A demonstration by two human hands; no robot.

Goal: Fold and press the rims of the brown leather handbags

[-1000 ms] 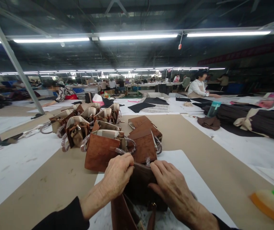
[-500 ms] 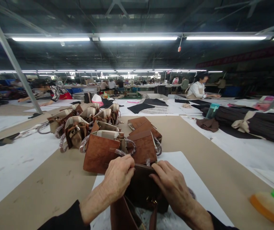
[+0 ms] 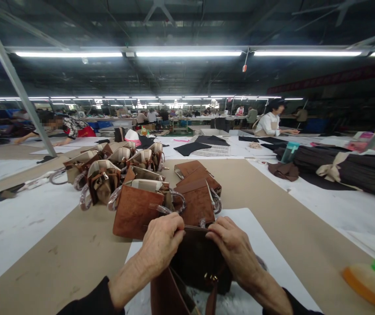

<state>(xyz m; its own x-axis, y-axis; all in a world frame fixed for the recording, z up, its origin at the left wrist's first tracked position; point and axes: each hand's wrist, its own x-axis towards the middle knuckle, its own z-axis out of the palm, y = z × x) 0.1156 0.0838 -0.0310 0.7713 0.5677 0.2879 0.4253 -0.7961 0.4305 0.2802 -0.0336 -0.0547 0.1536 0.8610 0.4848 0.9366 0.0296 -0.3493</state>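
Note:
Right in front of me is a dark brown handbag [image 3: 197,253] with a gold clasp and a brown strap, resting on a white sheet [image 3: 266,245]. My left hand [image 3: 162,238] pinches the left part of its top edge between thumb and fingers. On the right part of the same edge, my right hand [image 3: 231,240] has the same kind of pinch. Just beyond my hands stands a tan-brown handbag [image 3: 138,210] with plastic-wrapped handles, and beside it lies another brown bag [image 3: 195,201]. The lower part of the held bag runs out of view.
Several open brown bags [image 3: 105,181] crowd the table's left middle. A bottle of orange liquid with a green top [image 3: 367,280] stands at the right. Farther off are a teal cup [image 3: 290,152], a dark fabric bundle [image 3: 318,164] and co-workers [image 3: 269,120] at tables.
Both hands keep their pinch on the bag's top edge with almost no movement. The gold clasp has shifted very slightly to the right.

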